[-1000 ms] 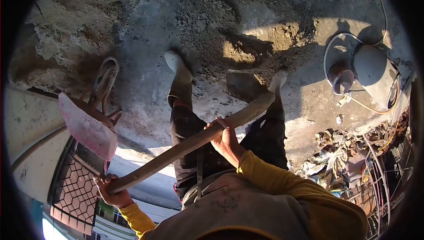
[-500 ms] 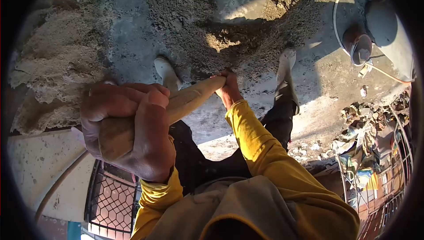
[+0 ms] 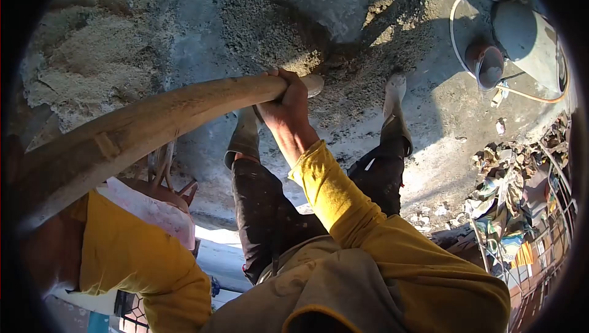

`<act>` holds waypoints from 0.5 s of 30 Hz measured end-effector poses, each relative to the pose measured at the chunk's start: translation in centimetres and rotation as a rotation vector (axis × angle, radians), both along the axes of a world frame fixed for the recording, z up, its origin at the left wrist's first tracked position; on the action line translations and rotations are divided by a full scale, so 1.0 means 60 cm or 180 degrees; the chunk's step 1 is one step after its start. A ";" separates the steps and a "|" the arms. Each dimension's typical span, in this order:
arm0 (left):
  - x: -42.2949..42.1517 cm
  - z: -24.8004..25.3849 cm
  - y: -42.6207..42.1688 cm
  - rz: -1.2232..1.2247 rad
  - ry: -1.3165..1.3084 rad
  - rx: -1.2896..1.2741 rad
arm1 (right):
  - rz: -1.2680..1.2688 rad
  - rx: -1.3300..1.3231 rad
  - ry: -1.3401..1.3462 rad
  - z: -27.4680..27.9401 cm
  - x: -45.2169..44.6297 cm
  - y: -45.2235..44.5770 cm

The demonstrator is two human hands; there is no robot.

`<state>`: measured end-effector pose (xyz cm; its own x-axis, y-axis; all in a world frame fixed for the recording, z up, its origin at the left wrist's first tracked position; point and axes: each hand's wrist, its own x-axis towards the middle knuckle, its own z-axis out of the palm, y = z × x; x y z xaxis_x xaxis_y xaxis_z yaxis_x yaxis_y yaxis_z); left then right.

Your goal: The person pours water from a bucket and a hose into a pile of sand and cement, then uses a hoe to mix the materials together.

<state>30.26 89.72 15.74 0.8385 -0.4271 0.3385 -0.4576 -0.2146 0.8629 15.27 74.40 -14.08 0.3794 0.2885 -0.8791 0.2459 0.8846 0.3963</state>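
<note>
My right hand is closed around the thick wooden handle, fingers wrapped over it and pressed together, close to its far end. The handle runs from there across in front of me, tilted, to the left edge of my view, where it looms large and dark. My left hand is down at that edge, dim and blurred behind the near part of the handle; I cannot tell whether its fingers grip the wood or are open.

The handle's far end points over the loose, gritty mix spread on the ground, between my left boot and my right boot. A paler, rough heap lies to the left of it. Partly behind the handle and my left sleeve is a wheelbarrow with a pinkish tray.

Farther right, a bucket is just beside a big grey drum, with a pale hose looping around it. Below those, a pile of scraps lies against a metal frame.
</note>
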 end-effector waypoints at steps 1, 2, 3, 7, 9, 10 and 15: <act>0.006 0.002 0.030 0.0002 0.0080 -0.0066 | 0.0010 0.0013 -0.0008 0.002 -0.002 0.004; 0.013 0.004 0.059 0.0006 0.0159 -0.0134 | 0.0100 -0.0089 -0.0042 0.002 -0.003 0.004; 0.020 0.006 0.089 0.0010 0.0237 -0.0203 | 0.0178 -0.0201 -0.0068 0.002 -0.005 0.001; -0.091 -0.041 0.069 0.2231 0.1020 -0.0706 | 0.0200 0.0007 0.0545 0.017 -0.082 -0.024; -0.151 -0.068 0.028 0.2616 0.1305 -0.0826 | 0.0378 0.0011 0.0737 0.008 -0.139 -0.041; -0.187 -0.086 0.014 0.2669 0.1489 -0.0874 | 0.0564 0.0025 0.0940 -0.003 -0.176 -0.049; -0.338 -0.192 -0.071 0.2752 0.2186 0.0274 | 0.1447 -0.0474 0.1434 -0.124 -0.360 -0.099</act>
